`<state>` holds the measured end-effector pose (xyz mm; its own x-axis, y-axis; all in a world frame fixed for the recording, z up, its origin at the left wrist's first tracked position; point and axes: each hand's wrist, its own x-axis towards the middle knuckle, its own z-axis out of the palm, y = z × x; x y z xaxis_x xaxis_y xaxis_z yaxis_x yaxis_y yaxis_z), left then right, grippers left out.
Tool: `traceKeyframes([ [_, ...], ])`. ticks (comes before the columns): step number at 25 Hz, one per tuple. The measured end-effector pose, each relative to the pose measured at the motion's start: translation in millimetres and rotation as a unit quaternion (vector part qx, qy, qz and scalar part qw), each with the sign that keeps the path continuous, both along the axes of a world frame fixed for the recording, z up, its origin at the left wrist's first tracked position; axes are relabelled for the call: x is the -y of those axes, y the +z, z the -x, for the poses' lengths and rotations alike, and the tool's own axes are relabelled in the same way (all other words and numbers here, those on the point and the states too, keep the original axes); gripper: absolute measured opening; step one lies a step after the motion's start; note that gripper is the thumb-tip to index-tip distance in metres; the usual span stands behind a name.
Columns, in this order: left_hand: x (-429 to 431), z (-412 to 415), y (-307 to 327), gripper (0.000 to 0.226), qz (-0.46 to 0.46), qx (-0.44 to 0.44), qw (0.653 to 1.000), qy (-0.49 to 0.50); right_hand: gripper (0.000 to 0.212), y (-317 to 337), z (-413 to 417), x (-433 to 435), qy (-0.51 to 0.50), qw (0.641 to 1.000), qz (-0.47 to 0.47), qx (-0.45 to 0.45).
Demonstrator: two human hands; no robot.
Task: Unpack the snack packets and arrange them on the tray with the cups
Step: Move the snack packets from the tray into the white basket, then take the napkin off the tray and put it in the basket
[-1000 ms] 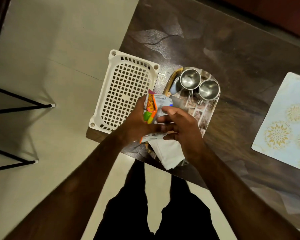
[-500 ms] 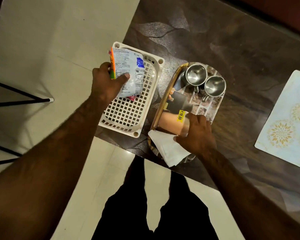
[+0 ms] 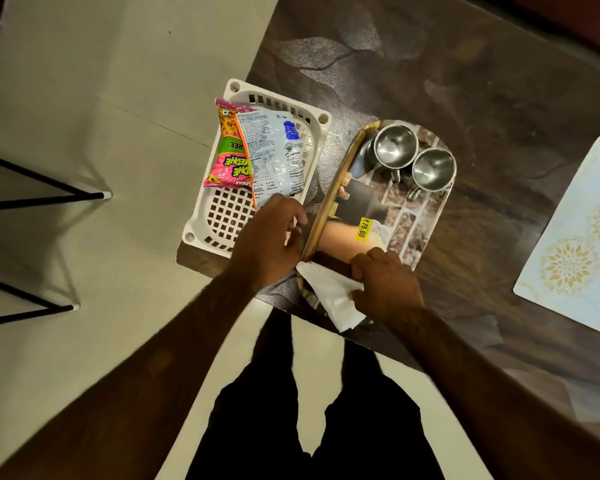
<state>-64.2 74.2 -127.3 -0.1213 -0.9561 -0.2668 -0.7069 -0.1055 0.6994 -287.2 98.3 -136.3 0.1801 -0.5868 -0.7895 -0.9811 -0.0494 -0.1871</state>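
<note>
Two snack packets lie in the white perforated basket (image 3: 222,216): a pink one (image 3: 230,150) and a whitish one (image 3: 274,154) overlapping it. My left hand (image 3: 269,237) hovers just below them, fingers loosely curled and holding nothing. To the right lies the oval printed tray (image 3: 409,216) with two steel cups (image 3: 394,145) (image 3: 432,168) at its far end. My right hand (image 3: 385,285) rests on the tray's near end, pinching a white paper napkin (image 3: 329,296) that hangs over the table edge.
The dark wooden table (image 3: 482,81) ends just under the basket and tray. A pale patterned placemat (image 3: 575,244) lies at the right. Black metal legs (image 3: 42,199) stand on the tiled floor at the left. My own legs (image 3: 309,410) are below the table edge.
My left hand carried the packets to the basket, laid them down and let go, then drew back toward the tray. My right hand shifted nearer, onto the napkin.
</note>
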Motion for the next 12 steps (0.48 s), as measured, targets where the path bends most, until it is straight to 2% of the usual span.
traceKeyframes([
  [1,-2,2,0,0.016,-0.019,-0.023,0.999,-0.019,0.022,1,2,3,-0.031,0.999,-0.029,0.030],
  [3,-5,3,2,0.012,-0.077,-0.076,0.994,-0.016,0.032,3,5,12,-0.108,0.983,-0.100,0.107],
  [4,-4,0,4,0.015,-0.139,-0.115,0.984,0.004,0.039,7,4,18,-0.156,0.967,-0.129,0.155],
  [5,-3,-5,8,0.020,-0.222,-0.169,0.960,0.029,0.042,13,1,22,-0.210,0.944,-0.148,0.208],
  [6,-2,-12,12,0.022,-0.308,-0.234,0.921,0.051,0.042,19,-5,27,-0.260,0.918,-0.156,0.256],
  [7,-3,-19,14,0.024,-0.373,-0.291,0.879,0.068,0.041,22,-12,31,-0.299,0.896,-0.152,0.292],
  [8,-5,-27,15,0.026,-0.404,-0.325,0.851,0.084,0.040,25,-22,35,-0.323,0.881,-0.141,0.316],
  [9,-7,-35,15,0.030,-0.408,-0.336,0.843,0.103,0.039,27,-33,39,-0.341,0.870,-0.132,0.332],
  [12,-5,-62,9,0.039,-0.357,-0.280,0.869,0.200,0.028,28,-61,44,-0.378,0.843,-0.139,0.357],
])
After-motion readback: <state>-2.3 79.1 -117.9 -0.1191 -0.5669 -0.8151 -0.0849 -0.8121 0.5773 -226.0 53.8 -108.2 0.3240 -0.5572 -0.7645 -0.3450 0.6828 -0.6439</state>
